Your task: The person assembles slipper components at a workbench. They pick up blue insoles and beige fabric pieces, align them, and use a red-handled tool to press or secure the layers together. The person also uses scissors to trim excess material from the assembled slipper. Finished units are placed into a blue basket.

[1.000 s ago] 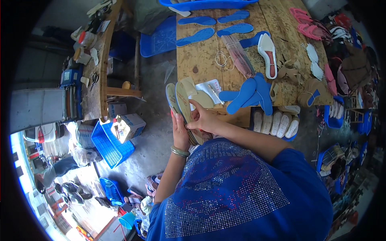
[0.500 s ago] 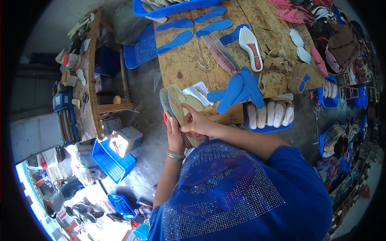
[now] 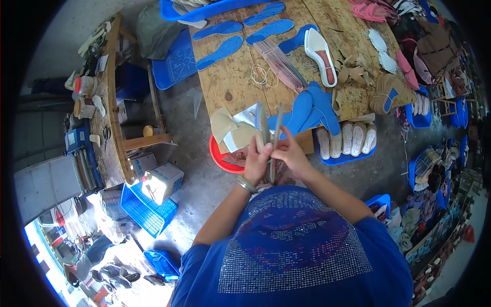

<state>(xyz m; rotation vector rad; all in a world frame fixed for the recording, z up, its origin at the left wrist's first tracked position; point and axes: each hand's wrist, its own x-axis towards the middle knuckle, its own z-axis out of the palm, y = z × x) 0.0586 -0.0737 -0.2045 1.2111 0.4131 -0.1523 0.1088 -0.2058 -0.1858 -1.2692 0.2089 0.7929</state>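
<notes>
In front of my chest, at the near edge of the wooden table [image 3: 230, 94], I hold shoe insoles seen almost edge-on. My left hand [image 3: 257, 162] is closed round a small stack of pale insoles [image 3: 262, 123], thumb toward the inner side. Just right of it, my right hand [image 3: 294, 156] pinches a single thin insole [image 3: 278, 125], tilted apart from the stack at the top. Their lower ends come close together near my shirt. Behind my hands, beige sheet pieces [image 3: 222, 125] lie on the table edge, beside blue insoles [image 3: 312, 110] piled in a fan.
A red basin [image 3: 219, 156] sits below the table edge, left of my hands. A blue tray of soles [image 3: 348, 157] stands to the right. On the table lie a tied bundle of strips [image 3: 279, 64], a white sole [image 3: 318, 53] and more blue insoles [image 3: 220, 52].
My hands have moved right with the insoles, which turned from face-up to edge-on. One insole now stands apart in my right hand. The beige pieces and red basin are less covered.
</notes>
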